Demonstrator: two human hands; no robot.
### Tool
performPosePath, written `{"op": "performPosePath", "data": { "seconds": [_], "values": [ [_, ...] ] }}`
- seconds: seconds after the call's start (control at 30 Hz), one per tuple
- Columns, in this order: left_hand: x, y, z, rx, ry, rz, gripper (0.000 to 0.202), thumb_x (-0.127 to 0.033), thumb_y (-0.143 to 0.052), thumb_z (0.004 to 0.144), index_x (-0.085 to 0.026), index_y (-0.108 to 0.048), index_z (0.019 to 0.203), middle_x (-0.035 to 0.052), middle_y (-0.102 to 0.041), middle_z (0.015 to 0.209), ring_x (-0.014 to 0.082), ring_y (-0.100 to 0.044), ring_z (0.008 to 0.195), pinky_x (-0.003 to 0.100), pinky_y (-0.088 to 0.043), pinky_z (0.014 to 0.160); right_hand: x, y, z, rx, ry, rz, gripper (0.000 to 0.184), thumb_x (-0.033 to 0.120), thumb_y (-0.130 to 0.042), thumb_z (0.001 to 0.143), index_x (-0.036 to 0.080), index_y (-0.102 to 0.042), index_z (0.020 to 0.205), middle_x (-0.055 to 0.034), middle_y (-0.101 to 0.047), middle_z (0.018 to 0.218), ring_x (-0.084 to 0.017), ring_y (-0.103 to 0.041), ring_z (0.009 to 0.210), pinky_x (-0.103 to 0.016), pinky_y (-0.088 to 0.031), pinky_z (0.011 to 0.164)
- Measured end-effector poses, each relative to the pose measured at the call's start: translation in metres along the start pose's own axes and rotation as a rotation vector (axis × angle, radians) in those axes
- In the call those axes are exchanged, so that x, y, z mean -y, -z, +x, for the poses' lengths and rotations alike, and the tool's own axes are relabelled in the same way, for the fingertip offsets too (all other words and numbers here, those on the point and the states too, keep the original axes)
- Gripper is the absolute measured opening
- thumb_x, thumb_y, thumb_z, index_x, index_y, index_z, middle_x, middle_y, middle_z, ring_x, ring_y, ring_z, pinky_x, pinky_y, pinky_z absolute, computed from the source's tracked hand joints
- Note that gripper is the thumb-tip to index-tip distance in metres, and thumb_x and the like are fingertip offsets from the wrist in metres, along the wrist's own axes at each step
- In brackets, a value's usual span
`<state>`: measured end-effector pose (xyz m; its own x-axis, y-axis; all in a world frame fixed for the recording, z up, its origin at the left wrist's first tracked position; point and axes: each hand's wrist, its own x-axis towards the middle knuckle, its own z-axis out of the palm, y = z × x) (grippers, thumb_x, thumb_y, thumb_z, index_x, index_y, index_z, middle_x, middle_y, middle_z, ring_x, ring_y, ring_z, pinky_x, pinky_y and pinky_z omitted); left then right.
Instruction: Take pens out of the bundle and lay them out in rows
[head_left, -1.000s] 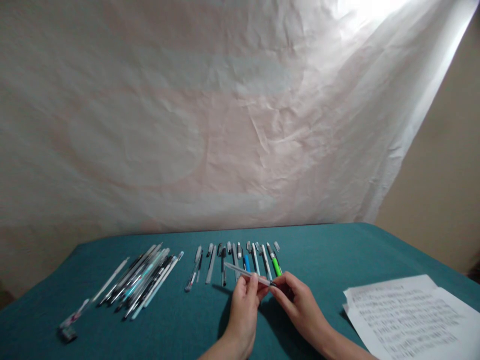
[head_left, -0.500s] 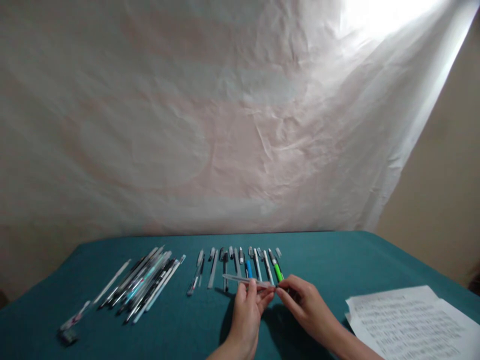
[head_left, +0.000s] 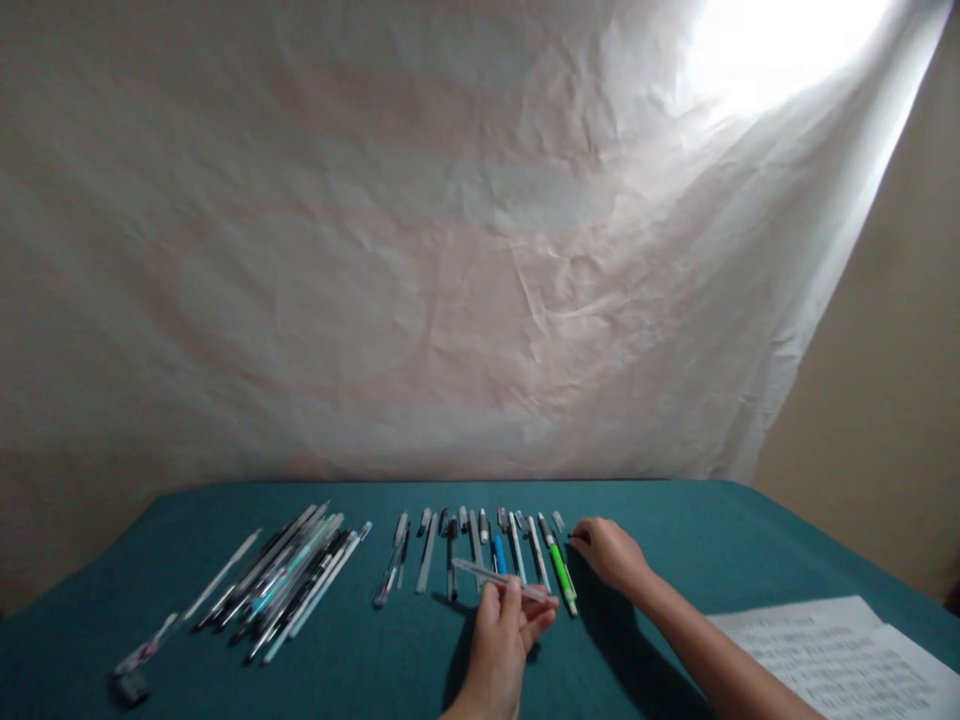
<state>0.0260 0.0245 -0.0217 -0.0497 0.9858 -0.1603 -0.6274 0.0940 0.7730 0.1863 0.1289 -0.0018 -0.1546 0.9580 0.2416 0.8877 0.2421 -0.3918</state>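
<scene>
My left hand [head_left: 501,635] pinches a clear pen barrel [head_left: 480,571] between thumb and fingers. It is raised above the table and points up to the left. My right hand [head_left: 604,550] is at the right end of the row of pens, its fingertips together near a small clear cap [head_left: 558,521]. A small dark bit shows at those fingertips, too small to name. Closest to both hands lies a green and black pen [head_left: 560,572]. Left of it are white pens [head_left: 538,555] and a short blue piece [head_left: 500,555].
A heap of assorted pens [head_left: 289,580] lies at the left. Farther out is a long thin pen [head_left: 223,575], with a blurred dark object [head_left: 131,687] at the front left. Written paper sheets [head_left: 810,650] rest at the right. A pale sheet [head_left: 480,250] hangs behind the table.
My right hand has moved off the barrel's end, forward and right to the table by the small cap. The left hand keeps the barrel in nearly the same place. The view has tilted slightly.
</scene>
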Motion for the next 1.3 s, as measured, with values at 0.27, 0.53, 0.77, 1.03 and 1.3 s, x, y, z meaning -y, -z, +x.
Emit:
{"op": "performPosePath", "data": {
  "seconds": [0.27,0.53,0.77,1.03,1.3],
  "values": [
    [0.001,0.001,0.002,0.016,-0.001,0.034,0.021,-0.036,-0.047,0.077,-0.016,-0.044,0.082,0.0079,-0.062,0.082,0.0175,-0.062,0.077,0.031,-0.048,0.073,-0.013,-0.025,0.007,-0.056,-0.069,-0.112,0.025,0.042,-0.046,0.076,0.021,-0.060,0.073,-0.0058,-0.064,0.073,-0.018,-0.059,0.069,-0.023,-0.031,0.052],
    [0.002,0.000,0.001,0.011,-0.003,0.061,0.022,-0.036,-0.048,0.077,-0.015,-0.044,0.083,0.0092,-0.062,0.083,0.0181,-0.061,0.077,0.033,-0.048,0.074,-0.014,-0.030,0.007,-0.047,-0.098,-0.087,0.024,0.044,-0.047,0.074,0.024,-0.060,0.077,-0.0010,-0.063,0.076,-0.015,-0.058,0.072,-0.021,-0.032,0.055],
    [0.001,0.000,0.000,0.027,-0.006,0.086,0.024,-0.038,-0.047,0.077,-0.015,-0.045,0.083,0.0092,-0.062,0.083,0.0173,-0.061,0.076,0.033,-0.047,0.074,-0.016,-0.032,0.004,-0.053,-0.060,-0.059,0.024,0.043,-0.047,0.076,0.025,-0.061,0.082,-0.0009,-0.062,0.078,-0.014,-0.057,0.073,-0.020,-0.033,0.058],
    [0.001,-0.001,0.000,0.034,-0.005,0.099,0.025,-0.038,-0.047,0.077,-0.015,-0.046,0.084,0.0090,-0.061,0.084,0.0177,-0.061,0.078,0.034,-0.047,0.075,-0.011,-0.028,-0.001,-0.050,-0.041,-0.064,0.022,0.039,-0.045,0.078,0.023,-0.061,0.083,-0.0013,-0.061,0.080,-0.014,-0.056,0.073,-0.020,-0.033,0.059],
    [0.000,-0.001,-0.001,0.050,-0.010,0.103,0.025,-0.039,-0.046,0.077,-0.015,-0.045,0.084,0.0086,-0.061,0.084,0.0180,-0.061,0.079,0.034,-0.047,0.075,-0.005,-0.016,0.000,-0.018,-0.021,0.104,0.024,0.036,-0.047,0.076,0.017,-0.060,0.085,-0.0040,-0.062,0.077,-0.014,-0.055,0.070,-0.022,-0.037,0.062]
  ]
}}
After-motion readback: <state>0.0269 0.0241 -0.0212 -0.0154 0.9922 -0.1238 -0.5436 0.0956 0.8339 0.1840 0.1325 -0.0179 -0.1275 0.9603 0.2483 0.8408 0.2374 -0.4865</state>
